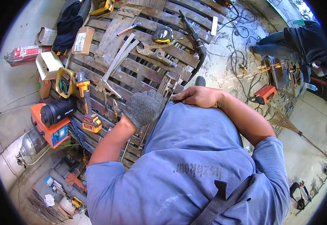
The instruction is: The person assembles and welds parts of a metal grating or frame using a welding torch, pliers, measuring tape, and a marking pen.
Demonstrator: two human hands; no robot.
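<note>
My left hand [144, 108], in a grey knit glove, is curled over a bundle of narrow metal bars [168, 83] at the near edge of the slatted metal table. Its fingertips are hidden. My bare right hand [201, 96] lies against my belly, fingers bent, the tips touching the side of the bars; what they pinch does not show. Just left of the glove are pliers [117, 108] and a metal clamp [106, 89]. Flat metal strips [121, 54], locking pliers [156, 54] and a tape measure [162, 34] lie farther up.
A yellow cordless angle grinder [86, 99] and an orange machine [52, 125] with a black flask [59, 112] stand at left. At right, a person [298, 45] works near flying sparks [259, 70]. Cables [236, 56] and a broom [286, 123] lie on the floor.
</note>
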